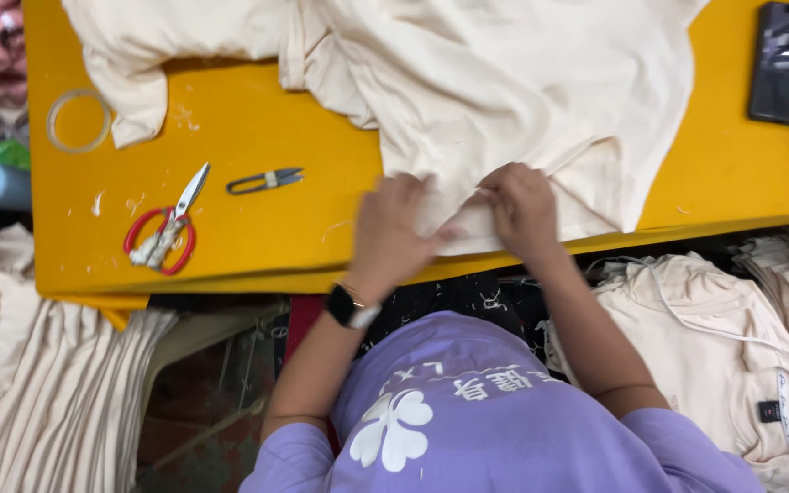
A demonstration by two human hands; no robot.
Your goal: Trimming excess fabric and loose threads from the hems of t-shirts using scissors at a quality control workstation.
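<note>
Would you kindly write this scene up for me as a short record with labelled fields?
Surface: yellow table
Left hand: pressing flat on the cream garment near the table's front edge
Right hand: pinching a fold of the same garment
Tools to the left: red-handled scissors, small thread snips, clear tape ring
Top right: dark phone
Wrist: black watch on the left arm
Beside the table: stacks of cream clothing
</note>
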